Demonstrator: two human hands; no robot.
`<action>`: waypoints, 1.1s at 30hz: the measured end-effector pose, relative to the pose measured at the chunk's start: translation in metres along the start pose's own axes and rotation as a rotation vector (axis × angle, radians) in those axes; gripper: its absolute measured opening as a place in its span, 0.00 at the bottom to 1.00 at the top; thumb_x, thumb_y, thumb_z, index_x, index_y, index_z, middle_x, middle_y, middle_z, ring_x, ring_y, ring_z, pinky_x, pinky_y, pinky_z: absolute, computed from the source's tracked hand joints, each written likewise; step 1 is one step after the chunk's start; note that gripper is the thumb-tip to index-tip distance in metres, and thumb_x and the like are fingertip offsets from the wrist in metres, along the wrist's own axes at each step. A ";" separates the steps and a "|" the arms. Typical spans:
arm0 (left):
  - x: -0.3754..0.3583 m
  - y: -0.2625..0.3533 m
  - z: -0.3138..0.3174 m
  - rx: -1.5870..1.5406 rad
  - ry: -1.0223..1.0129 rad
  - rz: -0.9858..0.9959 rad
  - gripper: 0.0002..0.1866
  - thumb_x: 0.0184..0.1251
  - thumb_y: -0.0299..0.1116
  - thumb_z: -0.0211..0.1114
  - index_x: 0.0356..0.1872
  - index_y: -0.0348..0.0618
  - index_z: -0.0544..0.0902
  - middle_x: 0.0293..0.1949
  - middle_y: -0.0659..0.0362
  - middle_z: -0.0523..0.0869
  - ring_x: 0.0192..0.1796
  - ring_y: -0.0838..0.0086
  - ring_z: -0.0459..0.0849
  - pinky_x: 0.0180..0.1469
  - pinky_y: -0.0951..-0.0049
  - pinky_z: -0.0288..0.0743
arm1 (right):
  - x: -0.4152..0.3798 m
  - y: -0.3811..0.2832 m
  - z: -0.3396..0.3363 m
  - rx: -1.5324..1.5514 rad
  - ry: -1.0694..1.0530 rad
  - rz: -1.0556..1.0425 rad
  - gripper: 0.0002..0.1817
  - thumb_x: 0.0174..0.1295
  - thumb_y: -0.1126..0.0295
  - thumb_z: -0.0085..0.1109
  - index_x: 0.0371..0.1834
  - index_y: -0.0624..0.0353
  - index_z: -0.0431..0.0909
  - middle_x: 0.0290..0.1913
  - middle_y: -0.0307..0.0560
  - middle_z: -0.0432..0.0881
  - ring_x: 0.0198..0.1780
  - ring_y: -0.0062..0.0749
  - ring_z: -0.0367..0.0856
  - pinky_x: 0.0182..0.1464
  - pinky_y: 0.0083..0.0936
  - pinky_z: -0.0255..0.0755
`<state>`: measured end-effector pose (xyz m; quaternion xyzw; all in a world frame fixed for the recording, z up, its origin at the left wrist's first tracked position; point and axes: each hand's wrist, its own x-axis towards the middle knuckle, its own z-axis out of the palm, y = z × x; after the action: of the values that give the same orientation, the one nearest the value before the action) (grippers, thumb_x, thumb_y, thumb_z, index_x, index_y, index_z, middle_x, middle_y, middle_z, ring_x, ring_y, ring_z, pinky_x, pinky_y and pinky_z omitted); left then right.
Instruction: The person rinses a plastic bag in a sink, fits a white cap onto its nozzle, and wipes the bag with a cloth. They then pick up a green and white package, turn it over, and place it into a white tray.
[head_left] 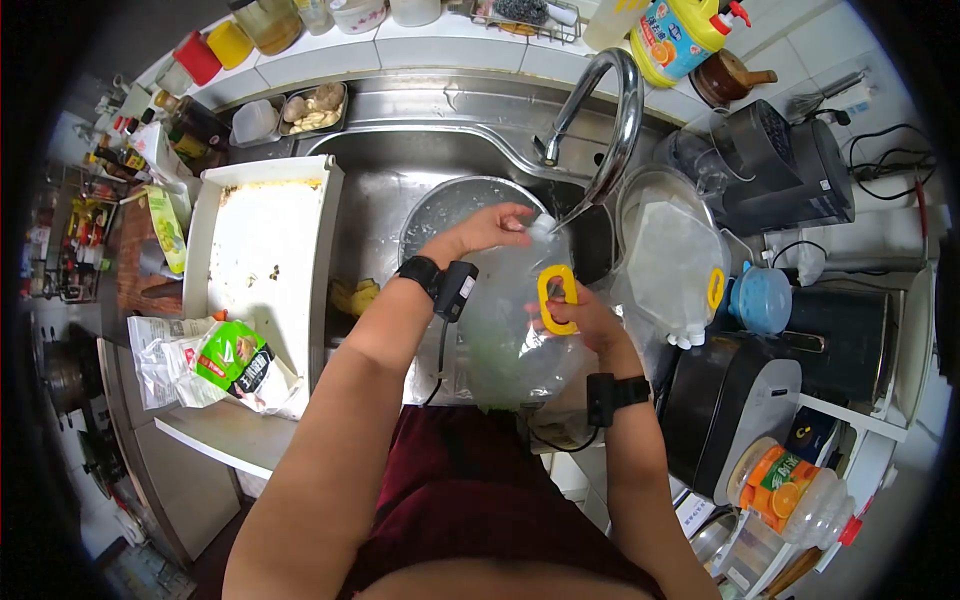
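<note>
A clear plastic water bag (510, 345) with a white spout (542, 226) is held over the sink, its spout directly under the tip of the curved metal faucet (632, 130). My left hand (485, 230) is closed at the top of the bag, thumb and fingers around the area beside the spout. Through the yellow handle (557, 300) of the bag go the fingers of my right hand (590, 318), wrapped round it. Behind the bag, a round metal basin (425, 215) stands in the sink (365, 170).
Another clear bag with a yellow handle (716, 288) lies right of the sink. Left stands a white tray (328, 220) with a green food packet (235, 358) on its near end. Black appliances (800, 165) and a yellow detergent bottle (672, 40) stand at the right and back.
</note>
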<state>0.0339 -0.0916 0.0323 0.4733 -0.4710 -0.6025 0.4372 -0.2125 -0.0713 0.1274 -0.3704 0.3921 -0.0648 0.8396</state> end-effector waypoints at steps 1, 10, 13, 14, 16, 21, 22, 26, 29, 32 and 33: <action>0.001 0.004 0.002 0.021 -0.013 -0.005 0.11 0.58 0.33 0.65 0.39 0.39 0.80 0.30 0.68 0.81 0.34 0.84 0.76 0.41 0.81 0.70 | -0.001 -0.002 0.002 -0.014 0.013 0.006 0.25 0.55 0.75 0.57 0.56 0.52 0.63 0.46 0.54 0.78 0.41 0.41 0.82 0.38 0.29 0.78; 0.022 -0.002 -0.005 0.226 -0.010 -0.143 0.07 0.62 0.30 0.61 0.37 0.39 0.80 0.31 0.65 0.82 0.36 0.85 0.76 0.43 0.81 0.70 | 0.003 0.006 -0.010 -0.023 0.119 -0.005 0.25 0.58 0.72 0.53 0.59 0.52 0.58 0.44 0.55 0.78 0.37 0.41 0.83 0.33 0.28 0.77; 0.019 -0.008 0.002 0.139 0.155 0.030 0.09 0.60 0.32 0.63 0.38 0.39 0.80 0.34 0.60 0.83 0.39 0.77 0.79 0.44 0.77 0.71 | 0.006 0.007 -0.011 0.009 0.131 -0.056 0.25 0.58 0.72 0.53 0.59 0.52 0.59 0.44 0.55 0.78 0.37 0.41 0.83 0.33 0.28 0.77; 0.015 -0.011 0.004 0.379 0.187 0.065 0.11 0.58 0.33 0.64 0.39 0.39 0.79 0.35 0.58 0.83 0.40 0.73 0.79 0.45 0.75 0.71 | 0.007 0.008 -0.012 0.025 0.137 -0.076 0.24 0.58 0.71 0.53 0.59 0.52 0.59 0.44 0.54 0.78 0.36 0.40 0.83 0.33 0.28 0.77; 0.001 -0.009 0.006 0.859 0.254 0.139 0.16 0.53 0.36 0.67 0.41 0.40 0.78 0.38 0.53 0.82 0.42 0.65 0.80 0.46 0.70 0.71 | 0.008 0.007 -0.012 -0.020 0.179 -0.087 0.24 0.58 0.71 0.53 0.58 0.53 0.60 0.44 0.54 0.78 0.36 0.40 0.83 0.33 0.28 0.78; -0.010 -0.016 -0.011 0.724 0.078 -0.177 0.33 0.39 0.45 0.74 0.48 0.40 0.74 0.43 0.48 0.80 0.49 0.55 0.77 0.55 0.60 0.65 | 0.000 0.013 -0.010 -0.039 0.279 -0.098 0.23 0.57 0.71 0.53 0.57 0.54 0.62 0.44 0.54 0.78 0.37 0.39 0.83 0.33 0.27 0.78; -0.010 -0.021 -0.017 0.653 0.045 -0.196 0.36 0.37 0.47 0.74 0.50 0.40 0.73 0.45 0.48 0.80 0.51 0.56 0.76 0.57 0.59 0.63 | -0.002 0.014 -0.014 -0.026 0.291 -0.109 0.23 0.57 0.71 0.54 0.57 0.54 0.62 0.44 0.54 0.79 0.37 0.39 0.83 0.33 0.26 0.78; -0.022 -0.025 -0.008 0.841 0.280 -0.170 0.47 0.42 0.55 0.70 0.63 0.42 0.61 0.60 0.45 0.67 0.67 0.57 0.59 0.66 0.54 0.50 | -0.003 0.013 -0.013 0.014 0.316 -0.183 0.21 0.57 0.74 0.52 0.55 0.55 0.63 0.43 0.54 0.79 0.37 0.41 0.83 0.33 0.28 0.78; -0.034 -0.007 0.036 0.930 0.378 -0.398 0.44 0.54 0.58 0.59 0.67 0.45 0.55 0.68 0.48 0.55 0.72 0.59 0.47 0.69 0.57 0.43 | 0.004 0.011 -0.008 0.038 0.290 -0.221 0.21 0.59 0.73 0.52 0.57 0.55 0.62 0.45 0.54 0.78 0.37 0.40 0.83 0.34 0.27 0.78; -0.030 -0.017 0.066 0.695 0.139 -0.347 0.41 0.61 0.63 0.45 0.69 0.46 0.51 0.70 0.49 0.47 0.73 0.59 0.40 0.70 0.58 0.38 | 0.015 0.013 0.000 0.048 0.222 -0.224 0.21 0.60 0.74 0.50 0.57 0.55 0.62 0.46 0.53 0.78 0.38 0.39 0.82 0.35 0.27 0.78; -0.023 -0.044 0.074 0.502 0.107 -0.200 0.41 0.62 0.64 0.41 0.69 0.46 0.51 0.71 0.50 0.47 0.73 0.59 0.40 0.70 0.58 0.36 | 0.017 0.013 0.004 0.026 0.207 -0.233 0.22 0.61 0.73 0.50 0.59 0.55 0.60 0.47 0.53 0.77 0.39 0.39 0.82 0.35 0.27 0.78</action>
<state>-0.0386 -0.0499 0.0011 0.6422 -0.5329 -0.4810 0.2690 -0.2005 -0.0670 0.1100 -0.3941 0.4300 -0.2047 0.7860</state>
